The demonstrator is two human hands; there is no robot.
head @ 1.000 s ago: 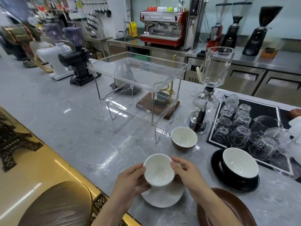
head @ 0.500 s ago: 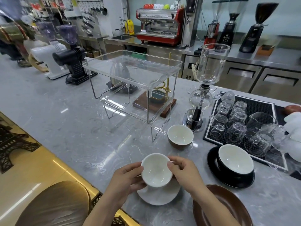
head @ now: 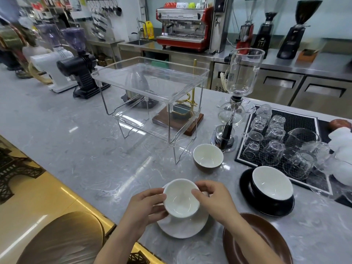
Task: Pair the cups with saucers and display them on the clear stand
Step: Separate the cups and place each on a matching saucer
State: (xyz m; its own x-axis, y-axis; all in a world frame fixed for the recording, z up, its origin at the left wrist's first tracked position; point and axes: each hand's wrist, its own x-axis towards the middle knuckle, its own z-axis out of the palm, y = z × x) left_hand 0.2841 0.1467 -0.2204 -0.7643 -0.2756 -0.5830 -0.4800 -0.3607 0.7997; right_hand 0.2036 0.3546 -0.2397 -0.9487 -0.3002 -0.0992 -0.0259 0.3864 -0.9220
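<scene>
A white cup [head: 181, 199] rests on a white saucer [head: 182, 226] near the counter's front edge. My left hand [head: 146, 208] grips the cup's left side and my right hand [head: 215, 201] grips its right rim. A brown cup [head: 208, 158] with a white inside stands alone further back. A black cup [head: 272, 184] sits on a black saucer [head: 266, 208] to the right. An empty brown saucer [head: 262, 239] lies at the front right, partly under my right forearm. The clear two-tier stand [head: 150, 80] rises behind, both shelves bare.
A glass siphon brewer [head: 240, 88] stands right of the stand. A black mat [head: 297, 122] holds several upturned glasses. A wooden base with a brass pole [head: 179, 119] sits behind the stand. Grinders [head: 82, 60] line the far left. A chair back [head: 62, 239] is below.
The cup and both hands stay together on the white saucer; the view has shifted slightly, with the hands turning the cup a little.
</scene>
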